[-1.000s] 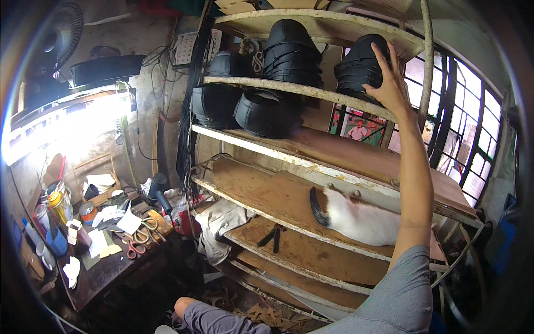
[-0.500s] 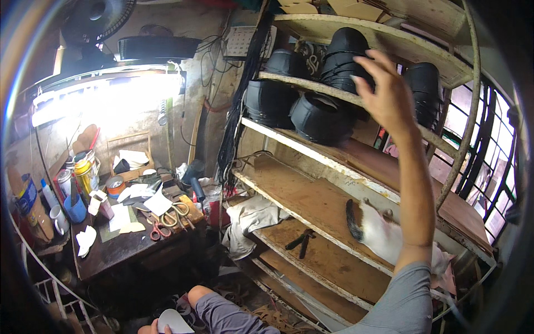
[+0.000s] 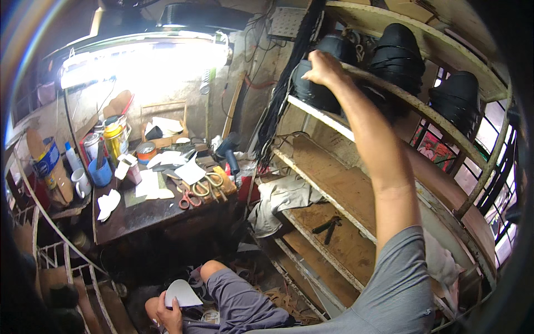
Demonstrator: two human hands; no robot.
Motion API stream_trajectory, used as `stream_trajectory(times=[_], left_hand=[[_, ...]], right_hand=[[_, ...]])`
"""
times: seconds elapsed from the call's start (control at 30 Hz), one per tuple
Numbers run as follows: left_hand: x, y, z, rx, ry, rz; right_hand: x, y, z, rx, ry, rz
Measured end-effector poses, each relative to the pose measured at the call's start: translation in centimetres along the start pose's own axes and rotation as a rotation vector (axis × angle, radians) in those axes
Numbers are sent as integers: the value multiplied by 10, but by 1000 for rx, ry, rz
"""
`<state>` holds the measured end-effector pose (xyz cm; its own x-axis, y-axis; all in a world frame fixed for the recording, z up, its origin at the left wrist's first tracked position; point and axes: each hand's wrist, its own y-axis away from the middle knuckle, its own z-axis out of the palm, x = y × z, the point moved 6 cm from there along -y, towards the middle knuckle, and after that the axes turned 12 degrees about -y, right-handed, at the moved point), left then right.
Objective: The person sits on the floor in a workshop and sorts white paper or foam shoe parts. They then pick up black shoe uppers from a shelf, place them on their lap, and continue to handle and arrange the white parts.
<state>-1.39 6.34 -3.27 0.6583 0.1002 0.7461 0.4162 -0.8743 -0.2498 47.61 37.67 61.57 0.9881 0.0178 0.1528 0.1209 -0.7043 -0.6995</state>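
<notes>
Right hand (image 3: 327,69) raised high, fingers' hold unclear; left hand (image 3: 172,318) grasps pale piece (image 3: 183,291)

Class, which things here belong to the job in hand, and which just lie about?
At the hands:
white flat rounded piece, in left hand
black rounded shells, at right hand

Lying about:
red-handled metal scissors
blue plastic cup
pale draped cloth

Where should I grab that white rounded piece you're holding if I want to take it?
Probably best to pinch the white piece by its free right edge, coming from the right. It looks thin and flat, the left hand covers its lower left part, and its right side sticks out uncovered.
</notes>
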Motion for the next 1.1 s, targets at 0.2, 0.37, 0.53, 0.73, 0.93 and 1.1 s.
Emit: stream_trajectory(times=[0.2, 0.37, 0.53, 0.73, 0.93, 1.1], left_hand=[[9, 2, -1, -39, 63, -88], [15, 2, 4, -54, 100, -3], [22, 10, -7, 14, 40, -80], [26, 12, -19, 96, 50, -103], [13, 7, 3, 0, 36, -21], [7, 9, 15, -19, 43, -67]], right_hand=[[18, 10, -8, 163, -140, -104], [33, 14, 14, 39, -222, -307], [85, -19, 28, -23, -280, 91], [63, -17, 34, -113, -580, 265], [20, 52, 1, -62, -613, -37], [-29, 100, 18, -20, -125, -224]])
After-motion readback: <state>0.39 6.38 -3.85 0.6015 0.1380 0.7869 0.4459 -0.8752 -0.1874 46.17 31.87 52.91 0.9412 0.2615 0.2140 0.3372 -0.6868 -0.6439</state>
